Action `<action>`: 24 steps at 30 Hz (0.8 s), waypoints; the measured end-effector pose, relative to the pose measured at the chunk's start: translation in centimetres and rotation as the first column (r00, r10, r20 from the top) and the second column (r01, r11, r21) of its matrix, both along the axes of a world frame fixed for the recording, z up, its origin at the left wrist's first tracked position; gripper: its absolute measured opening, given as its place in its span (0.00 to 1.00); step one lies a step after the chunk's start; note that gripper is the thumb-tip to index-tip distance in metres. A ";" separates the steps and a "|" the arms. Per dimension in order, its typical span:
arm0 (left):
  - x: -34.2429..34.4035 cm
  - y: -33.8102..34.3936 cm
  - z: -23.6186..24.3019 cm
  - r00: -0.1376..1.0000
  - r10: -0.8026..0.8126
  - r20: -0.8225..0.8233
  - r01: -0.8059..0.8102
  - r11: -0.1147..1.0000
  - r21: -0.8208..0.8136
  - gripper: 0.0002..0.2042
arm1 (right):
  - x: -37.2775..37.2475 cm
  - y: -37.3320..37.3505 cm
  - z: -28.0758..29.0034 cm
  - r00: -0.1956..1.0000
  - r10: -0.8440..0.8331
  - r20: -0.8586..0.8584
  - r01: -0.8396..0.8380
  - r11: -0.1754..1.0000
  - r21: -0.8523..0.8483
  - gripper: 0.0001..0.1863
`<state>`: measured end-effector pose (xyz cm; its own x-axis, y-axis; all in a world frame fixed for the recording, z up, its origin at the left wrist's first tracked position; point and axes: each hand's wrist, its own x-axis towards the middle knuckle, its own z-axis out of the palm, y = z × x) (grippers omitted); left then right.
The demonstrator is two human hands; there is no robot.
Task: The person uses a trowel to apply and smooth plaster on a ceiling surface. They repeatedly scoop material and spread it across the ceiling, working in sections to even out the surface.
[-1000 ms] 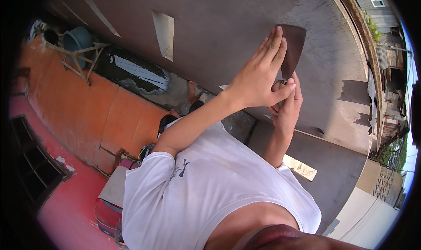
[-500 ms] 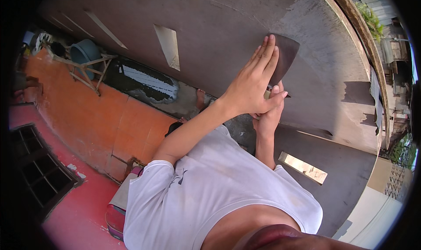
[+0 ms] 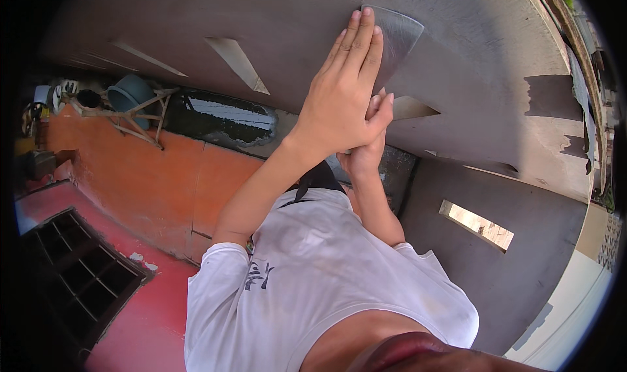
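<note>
A wide, flat metal scraper (image 3: 397, 36) lies against the grey wall (image 3: 470, 39) at the top middle. My left hand (image 3: 343, 91) rests on the blade with its fingers stretched out flat along the left part of it, thumb off to the right. Behind and below it, my right hand (image 3: 366, 147) is closed around the scraper's handle, which is mostly hidden by the two hands.
The wall has narrow slot openings (image 3: 477, 225). At left are a blue basin (image 3: 127, 98) in a wooden stand (image 3: 150, 114), a dark puddle (image 3: 219, 121), orange flooring (image 3: 144, 176) and a pink wall (image 3: 163, 313) with a barred window (image 3: 85, 274).
Both hands and the scraper have moved up and to the left in the picture, and the blade's surface now catches the light. The camera's view of the surroundings has also shifted.
</note>
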<state>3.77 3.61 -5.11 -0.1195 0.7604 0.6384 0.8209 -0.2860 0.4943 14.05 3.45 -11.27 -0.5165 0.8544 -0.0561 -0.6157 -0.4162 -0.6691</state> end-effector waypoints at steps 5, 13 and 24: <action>0.0 -0.2 0.8 0.996 0.038 -0.081 -0.046 0.994 -0.096 0.39 | -1.0 -0.1 -2.4 0.999 -0.021 -0.043 0.020 1.000 -0.018 0.21; 0.2 0.4 0.4 0.999 -0.002 -0.041 -0.003 0.993 -0.120 0.38 | -0.1 1.0 -4.0 0.991 0.019 -0.131 -0.022 1.000 -0.022 0.17; -0.6 1.0 0.2 0.996 -0.046 -0.073 0.036 0.990 -0.133 0.38 | -2.3 -0.3 -1.5 0.993 -0.117 -0.011 0.114 0.980 -0.162 0.10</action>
